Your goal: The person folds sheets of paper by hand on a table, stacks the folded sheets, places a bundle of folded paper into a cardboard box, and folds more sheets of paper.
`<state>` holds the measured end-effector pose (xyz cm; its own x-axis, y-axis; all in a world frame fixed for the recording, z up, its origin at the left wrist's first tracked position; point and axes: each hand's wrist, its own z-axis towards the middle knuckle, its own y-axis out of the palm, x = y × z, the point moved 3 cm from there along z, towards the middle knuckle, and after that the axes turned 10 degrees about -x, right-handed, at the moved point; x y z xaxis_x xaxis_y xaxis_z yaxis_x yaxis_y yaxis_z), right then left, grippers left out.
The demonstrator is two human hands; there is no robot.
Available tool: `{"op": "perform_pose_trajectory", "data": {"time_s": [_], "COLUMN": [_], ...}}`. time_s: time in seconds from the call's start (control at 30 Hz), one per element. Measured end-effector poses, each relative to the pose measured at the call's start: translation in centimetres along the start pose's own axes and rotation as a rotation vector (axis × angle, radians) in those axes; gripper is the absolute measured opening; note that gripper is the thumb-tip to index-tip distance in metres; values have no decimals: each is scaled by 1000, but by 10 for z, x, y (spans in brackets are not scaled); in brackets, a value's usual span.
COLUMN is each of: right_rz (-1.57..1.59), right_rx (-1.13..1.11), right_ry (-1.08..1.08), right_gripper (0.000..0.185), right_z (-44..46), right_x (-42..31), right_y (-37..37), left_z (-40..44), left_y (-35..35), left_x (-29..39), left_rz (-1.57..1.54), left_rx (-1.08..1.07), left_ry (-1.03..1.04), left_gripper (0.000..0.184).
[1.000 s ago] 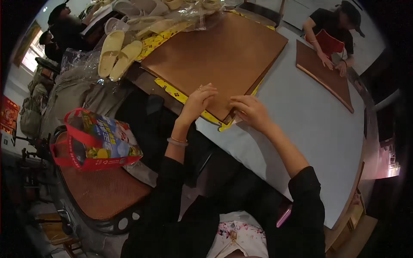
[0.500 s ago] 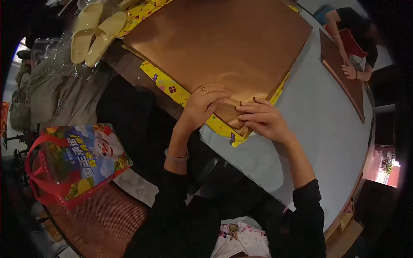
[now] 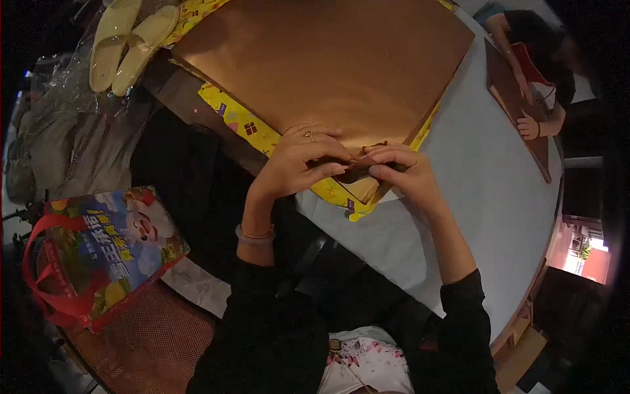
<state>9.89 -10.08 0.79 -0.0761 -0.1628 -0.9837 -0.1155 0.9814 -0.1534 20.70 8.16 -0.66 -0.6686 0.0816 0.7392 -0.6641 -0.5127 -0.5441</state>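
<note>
A large copper-coloured sheet (image 3: pixel 335 72), apparently the top of a stack, lies on yellow printed wrapping (image 3: pixel 246 128) that sticks out along its edges. At the near corner, my left hand (image 3: pixel 295 161) pinches a bent-up part of the sheet between thumb and fingers. Close beside it on the right, my right hand (image 3: pixel 408 172) grips the same raised corner, fingers on top and thumb below. Beneath the lifted corner a lighter, shiny coppery surface shows. How many layers the fingers hold is hidden.
A pale blue-grey table top (image 3: pixel 485 197) spreads to the right. Across it another person's hand (image 3: pixel 528 125) rests on a second brown sheet (image 3: pixel 508 98). Cream slippers (image 3: pixel 125 46) in clear plastic lie at upper left; a printed bag (image 3: pixel 118 243) with red handles sits on a mesh chair (image 3: pixel 157 335).
Both hands have come closer together at the corner. The corner of the sheet is now raised and bent back between them. The whole view has shifted slightly.
</note>
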Motion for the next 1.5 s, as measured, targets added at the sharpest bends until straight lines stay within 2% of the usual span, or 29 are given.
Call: {"op": "perform_pose_trajectory", "data": {"time_s": [0.13,0.17,0.2,0.27,0.3,0.33,0.37,0.4,0.43,0.47,0.53,0.57,0.8,0.87,0.97,1.0,1.1,1.13,1.23,1.33,1.4,1.5], "right_rz": [14,13,12,158,-181,-179,-331,-483,-572,-573,-746,-662,-236,-151,-24,-26,-44,-44,32,-57,-190,-305], "right_rx": [7,-41,-43,110,168,166,162,158,155,155,52,50,-18,-31,-2,-3,68,66,130,168,216,318], "right_ry": [-12,-12,-12,-64,-199,-199,-349,-500,-383,-381,-344,-271,4,20,333,334,93,93,180,134,-6,-89], "right_gripper": [13,21,21,35,47,47,48,50,41,41,25,13,13,13,16,16,18,18,18,17,22,24], "right_z": [0,0,-1,-6,-7,-7,-8,-10,-12,-12,-10,-9,0,4,4,4,5,6,7,10,12,9], "right_x": [3,6,5,-1,-17,-14,-14,-16,-15,-16,-15,-16,-16,-23,-31,-32,-31,-31,-27,-15,-17,-20], "right_y": [-1,-2,2,11,13,12,11,11,10,8,6,6,-4,-4,-3,-1,1,2,4,2,4,5], "left_z": [0,0,-1,-2,-2,-4,-4,-2,-3,-3,-4,-4,-5,-4,-5,-4,-4,-4,-5,-4,-4,-2], "left_y": [-1,0,0,2,2,2,3,1,2,2,5,6,4,4,4,4,3,2,-1,3,4,4], "left_x": [4,4,3,-2,0,-1,-2,2,0,-2,-4,-4,-3,-3,-5,-6,-4,-3,0,-3,-6,-5], "left_rz": [54,56,56,9,9,-8,-26,-29,-31,-6,18,-22,-31,-28,-4,-13,-45,-69,-28,22,16,-28], "left_rx": [-36,-30,-28,15,17,47,76,121,120,121,120,156,124,113,125,116,96,84,64,158,155,154], "left_ry": [-7,-46,-46,-134,-134,-221,-309,-251,-254,-210,-165,-159,-161,-152,-128,-117,-153,-201,-174,-133,-135,-151], "left_gripper": [18,17,17,17,17,16,15,15,15,15,15,15,16,15,15,15,15,16,17,20,19,18]}}
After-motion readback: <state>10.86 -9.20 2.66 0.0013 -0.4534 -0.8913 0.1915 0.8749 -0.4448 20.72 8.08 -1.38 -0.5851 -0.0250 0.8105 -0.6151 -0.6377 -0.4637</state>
